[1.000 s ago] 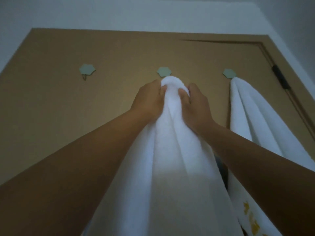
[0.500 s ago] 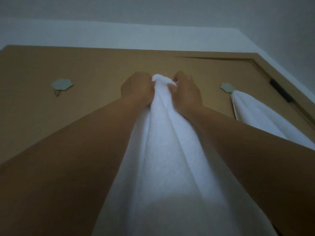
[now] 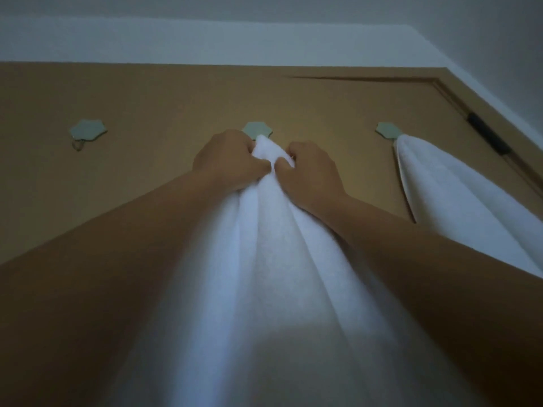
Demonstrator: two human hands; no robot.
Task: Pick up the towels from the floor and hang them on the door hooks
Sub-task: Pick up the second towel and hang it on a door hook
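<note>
Head view, looking up, and both arms are raised at the door (image 3: pixel 147 98). The left hand (image 3: pixel 229 160) and right hand (image 3: pixel 311 171) sit side by side, fists almost touching. The fingers (image 3: pixel 252 167) of each are curled tight into a bunched fold at the top of the white towel (image 3: pixel 264 259).

That gathered peak sits right under the middle hook (image 3: pixel 258 129), touching it or just beside it. The peg itself is hidden behind cloth and knuckles, so I cannot tell whether the towel has caught. The rest of it falls away in long folds between the forearms and runs out of the bottom of the frame.

Over on the right, a second towel (image 3: pixel 440 195) hangs from the right hook (image 3: pixel 388 130) and drapes down near the hinge (image 3: pixel 486 132). The left hook (image 3: pixel 88 131) is bare, with a small wire loop showing beneath its hexagonal plate.

As for handling, this looks like thick, limp terry with no stiffness at all, so it will go wherever the fingers push it. It seems light enough to lift, though the long drape will probably drag downward. The best hold is likely where the hands are now, on a compact wad near the top edge. Too fat a bunch could slide off such a small hook.
</note>
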